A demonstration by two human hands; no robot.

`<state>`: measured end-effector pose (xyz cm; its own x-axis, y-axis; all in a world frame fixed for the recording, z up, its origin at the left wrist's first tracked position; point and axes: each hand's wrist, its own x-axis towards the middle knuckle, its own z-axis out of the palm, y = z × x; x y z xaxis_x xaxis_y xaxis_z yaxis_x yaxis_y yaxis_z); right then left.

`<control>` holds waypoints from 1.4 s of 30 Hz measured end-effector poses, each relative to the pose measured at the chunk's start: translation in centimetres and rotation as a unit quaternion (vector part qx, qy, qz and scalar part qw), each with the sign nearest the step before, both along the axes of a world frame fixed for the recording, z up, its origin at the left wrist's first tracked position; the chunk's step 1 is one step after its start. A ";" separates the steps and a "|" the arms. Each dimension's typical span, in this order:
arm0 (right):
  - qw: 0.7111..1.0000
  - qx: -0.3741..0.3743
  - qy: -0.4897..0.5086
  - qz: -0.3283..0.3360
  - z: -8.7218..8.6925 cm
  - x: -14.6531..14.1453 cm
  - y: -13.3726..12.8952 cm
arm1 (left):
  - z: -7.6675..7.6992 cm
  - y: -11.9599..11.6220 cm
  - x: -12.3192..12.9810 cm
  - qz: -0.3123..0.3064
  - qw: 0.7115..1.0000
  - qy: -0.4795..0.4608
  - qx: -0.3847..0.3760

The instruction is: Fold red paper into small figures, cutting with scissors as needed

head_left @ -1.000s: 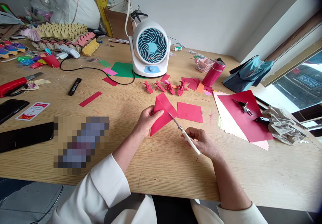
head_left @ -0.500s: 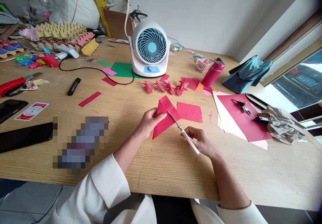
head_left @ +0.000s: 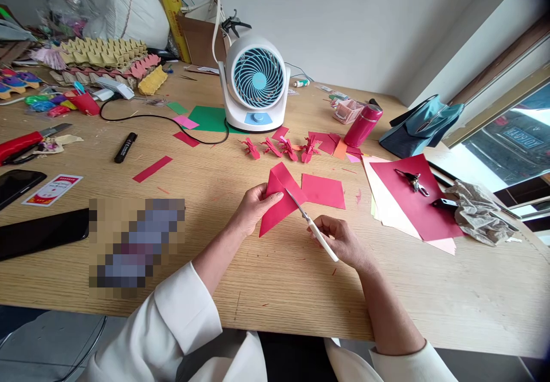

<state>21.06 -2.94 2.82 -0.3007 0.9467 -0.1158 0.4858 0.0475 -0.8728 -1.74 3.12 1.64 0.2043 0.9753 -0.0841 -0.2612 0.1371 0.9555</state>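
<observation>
My left hand (head_left: 253, 207) pinches a folded sheet of red paper (head_left: 277, 210) by its left edge, thumb on top. My right hand (head_left: 339, 237) is closed round the white handles of a pair of scissors (head_left: 321, 239). The scissor blades lie at the paper, pointing up and left, and one blade shows over its surface. Just right of it, a red paper rectangle (head_left: 324, 190) lies flat on the table. Beyond stand several small red folded-paper figures (head_left: 287, 150) in a row.
Behind the figures stands a white fan (head_left: 258, 84). To the right are a red bottle (head_left: 363, 125), a teal bag (head_left: 421, 127) and stacked paper sheets (head_left: 408, 199) with keys on top. At left lie a black marker (head_left: 126, 148), a red paper strip (head_left: 152, 168) and phones (head_left: 43, 233).
Almost nothing differs. The whole view has shifted very slightly, and the hands, paper and scissors keep nearly the same pose.
</observation>
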 end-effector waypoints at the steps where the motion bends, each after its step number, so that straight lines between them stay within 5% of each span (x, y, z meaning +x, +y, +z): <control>1: 1.000 0.003 -0.002 -0.001 0.0 0.0 0.0 | 0.0 0.0 0.0 0.001 1.000 0.000 -0.001; 42: 1.000 -0.001 0.030 -0.006 -0.2 -0.5 0.1 | 0.4 -0.9 0.8 -0.072 0.996 -0.036 -0.042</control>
